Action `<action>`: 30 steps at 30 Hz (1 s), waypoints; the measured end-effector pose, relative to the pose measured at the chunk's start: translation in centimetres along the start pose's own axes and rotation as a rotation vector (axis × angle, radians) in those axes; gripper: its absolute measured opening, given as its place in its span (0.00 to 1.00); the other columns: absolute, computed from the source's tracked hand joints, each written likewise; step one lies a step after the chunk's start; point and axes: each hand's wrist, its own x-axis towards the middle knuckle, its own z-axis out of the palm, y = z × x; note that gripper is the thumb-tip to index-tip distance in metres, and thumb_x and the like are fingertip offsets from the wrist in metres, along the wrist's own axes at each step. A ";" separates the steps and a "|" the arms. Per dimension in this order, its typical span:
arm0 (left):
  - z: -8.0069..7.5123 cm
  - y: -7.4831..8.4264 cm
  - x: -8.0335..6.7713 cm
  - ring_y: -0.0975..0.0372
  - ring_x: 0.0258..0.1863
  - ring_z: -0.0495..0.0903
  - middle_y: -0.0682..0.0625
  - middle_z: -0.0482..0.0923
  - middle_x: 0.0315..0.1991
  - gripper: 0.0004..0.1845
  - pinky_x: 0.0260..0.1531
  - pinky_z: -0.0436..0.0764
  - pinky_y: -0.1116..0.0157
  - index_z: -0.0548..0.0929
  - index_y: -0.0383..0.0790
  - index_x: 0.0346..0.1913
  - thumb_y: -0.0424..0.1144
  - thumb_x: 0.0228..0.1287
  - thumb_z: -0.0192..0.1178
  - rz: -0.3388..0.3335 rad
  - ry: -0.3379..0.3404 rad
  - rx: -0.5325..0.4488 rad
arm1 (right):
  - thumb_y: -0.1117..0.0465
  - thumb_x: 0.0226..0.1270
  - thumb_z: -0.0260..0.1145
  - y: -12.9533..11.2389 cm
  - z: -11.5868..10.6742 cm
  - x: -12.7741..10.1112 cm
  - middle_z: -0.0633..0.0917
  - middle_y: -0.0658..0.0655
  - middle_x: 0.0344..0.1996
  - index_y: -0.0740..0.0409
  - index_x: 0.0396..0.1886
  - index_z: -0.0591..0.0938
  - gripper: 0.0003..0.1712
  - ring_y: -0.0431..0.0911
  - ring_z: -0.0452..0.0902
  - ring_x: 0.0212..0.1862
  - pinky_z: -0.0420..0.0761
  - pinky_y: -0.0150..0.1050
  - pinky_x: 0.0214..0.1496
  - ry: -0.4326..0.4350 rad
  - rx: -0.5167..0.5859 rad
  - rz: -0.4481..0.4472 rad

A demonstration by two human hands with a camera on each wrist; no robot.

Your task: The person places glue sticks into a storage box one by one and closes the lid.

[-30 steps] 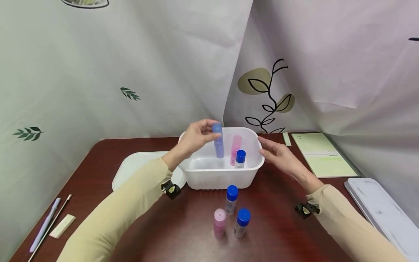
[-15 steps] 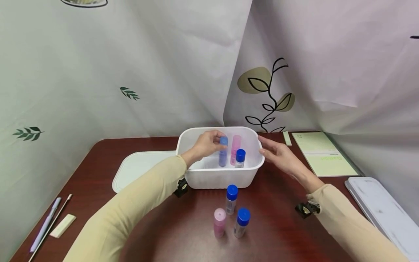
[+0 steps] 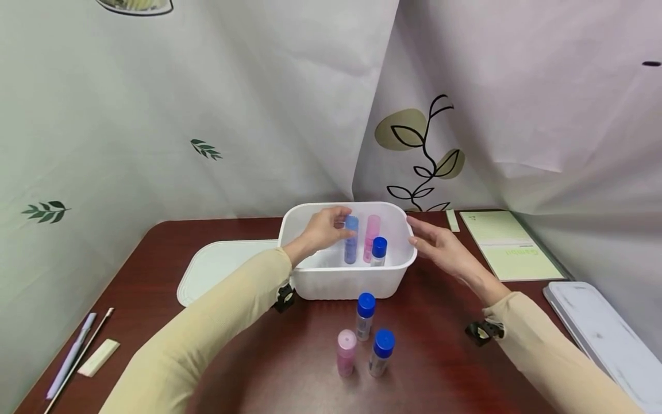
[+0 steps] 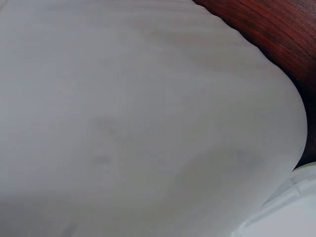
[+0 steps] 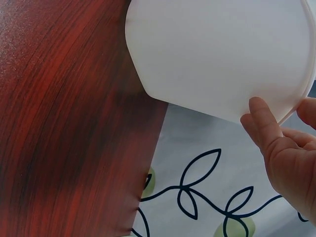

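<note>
A white plastic tub [image 3: 346, 282] stands mid-table. My left hand [image 3: 338, 223] reaches into it and pinches the top of a blue tube [image 3: 351, 244], which stands upright beside a pink tube [image 3: 371, 237] and a small blue-capped bottle [image 3: 379, 251]. My right hand [image 3: 421, 234] rests with straight fingers against the tub's right rim; in the right wrist view its fingers [image 5: 266, 123] touch the tub [image 5: 222, 54] edge. The left wrist view shows only the tub wall [image 4: 148, 123]. In front of the tub stand two blue-capped bottles [image 3: 365, 315] [image 3: 383, 352] and a pink bottle [image 3: 346, 352].
The tub's white lid [image 3: 214, 265] lies flat to its left. A pen [image 3: 72, 353] and an eraser [image 3: 98, 357] sit at the table's left front edge. A green notepad [image 3: 509, 244] and a white tray [image 3: 605, 339] lie at the right. Draped cloth [image 3: 207, 115] closes the back.
My left hand has lowered the blue tube from above the rim down into the tub beside the pink tube. The right hand has stayed at the tub's right rim.
</note>
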 end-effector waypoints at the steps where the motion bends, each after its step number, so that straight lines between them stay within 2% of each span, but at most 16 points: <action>1: -0.3 0.0 -0.4 0.51 0.56 0.76 0.40 0.75 0.58 0.27 0.56 0.76 0.60 0.72 0.33 0.62 0.33 0.58 0.65 0.017 0.008 0.009 | 0.62 0.72 0.54 0.1 0.0 0.0 0.62 0.69 0.68 0.67 0.71 0.56 0.32 0.62 0.67 0.63 0.77 0.39 0.54 -0.003 0.003 0.001; 3: -0.9 0.1 -1.4 0.50 0.57 0.76 0.40 0.74 0.59 0.28 0.57 0.75 0.60 0.71 0.33 0.62 0.34 0.59 0.64 0.070 0.040 -0.010 | 0.62 0.73 0.54 0.1 0.1 0.1 0.62 0.69 0.68 0.67 0.71 0.56 0.32 0.62 0.67 0.63 0.77 0.39 0.54 -0.010 0.007 0.003; 6: -1.7 0.5 -3.9 0.51 0.53 0.78 0.40 0.78 0.54 0.22 0.53 0.78 0.61 0.75 0.33 0.57 0.34 0.60 0.63 0.163 0.095 -0.139 | 0.62 0.72 0.54 -0.1 0.1 0.2 0.62 0.69 0.68 0.67 0.71 0.56 0.32 0.61 0.67 0.63 0.77 0.39 0.53 -0.018 0.012 0.002; 9: -2.0 0.9 -7.3 0.55 0.47 0.81 0.42 0.81 0.45 0.14 0.46 0.81 0.66 0.79 0.33 0.48 0.32 0.60 0.63 0.225 0.077 -0.290 | 0.62 0.72 0.54 -0.3 0.0 0.2 0.62 0.68 0.69 0.66 0.71 0.56 0.32 0.61 0.67 0.63 0.77 0.39 0.53 -0.017 0.012 0.005; 11: -1.7 0.8 -9.7 0.59 0.44 0.80 0.44 0.81 0.41 0.11 0.43 0.80 0.68 0.79 0.34 0.44 0.32 0.58 0.64 0.236 0.009 -0.354 | 0.62 0.72 0.54 -0.4 -0.1 0.2 0.62 0.68 0.69 0.66 0.71 0.56 0.32 0.61 0.67 0.63 0.77 0.40 0.53 -0.011 0.007 0.012; 13: -1.1 0.4 -11.8 0.60 0.44 0.80 0.43 0.80 0.41 0.12 0.44 0.81 0.66 0.78 0.32 0.44 0.30 0.57 0.64 0.249 -0.108 -0.420 | 0.62 0.72 0.54 -0.4 -0.2 0.1 0.62 0.68 0.69 0.65 0.72 0.56 0.32 0.60 0.68 0.63 0.77 0.40 0.54 -0.004 -0.004 0.023; 15: -0.1 -0.3 -13.5 0.60 0.45 0.79 0.40 0.78 0.43 0.15 0.48 0.80 0.63 0.77 0.30 0.45 0.28 0.54 0.65 0.269 -0.225 -0.476 | 0.62 0.72 0.54 -0.3 -0.2 0.1 0.62 0.68 0.68 0.65 0.72 0.56 0.32 0.60 0.68 0.63 0.76 0.40 0.54 0.000 -0.010 0.030; 17: 0.9 -1.1 -14.6 0.60 0.45 0.80 0.38 0.77 0.44 0.18 0.49 0.80 0.61 0.76 0.30 0.46 0.27 0.52 0.67 0.284 -0.313 -0.513 | 0.61 0.72 0.54 -0.3 -0.3 0.1 0.62 0.68 0.68 0.65 0.72 0.56 0.32 0.60 0.68 0.63 0.77 0.40 0.54 0.000 -0.011 0.033; 20: 2.2 -2.2 -15.6 0.62 0.44 0.80 0.39 0.78 0.43 0.20 0.48 0.81 0.60 0.76 0.33 0.47 0.28 0.50 0.70 0.323 -0.359 -0.510 | 0.62 0.72 0.54 -0.2 -0.2 0.1 0.62 0.68 0.68 0.65 0.72 0.56 0.33 0.61 0.68 0.63 0.78 0.39 0.53 -0.006 0.002 0.030; 25: 3.6 -3.2 -15.8 0.65 0.41 0.81 0.41 0.79 0.41 0.19 0.43 0.83 0.61 0.76 0.36 0.46 0.33 0.53 0.70 0.381 -0.351 -0.490 | 0.63 0.72 0.54 -0.1 -0.2 0.1 0.62 0.69 0.68 0.66 0.71 0.56 0.32 0.61 0.67 0.63 0.78 0.38 0.52 -0.003 0.007 0.027; 28: 3.6 -3.1 -15.7 0.67 0.41 0.81 0.41 0.80 0.40 0.17 0.43 0.83 0.62 0.77 0.36 0.45 0.34 0.54 0.69 0.382 -0.333 -0.475 | 0.62 0.72 0.54 -0.2 -0.2 0.1 0.62 0.69 0.68 0.66 0.72 0.56 0.32 0.61 0.67 0.63 0.78 0.39 0.53 -0.003 0.006 0.027; 30: 2.8 -2.7 -15.5 0.67 0.41 0.81 0.40 0.80 0.40 0.17 0.43 0.83 0.62 0.78 0.35 0.46 0.33 0.54 0.68 0.349 -0.320 -0.466 | 0.62 0.72 0.54 -0.3 -0.3 0.0 0.62 0.68 0.68 0.65 0.72 0.56 0.32 0.61 0.67 0.63 0.77 0.39 0.53 -0.005 0.003 0.027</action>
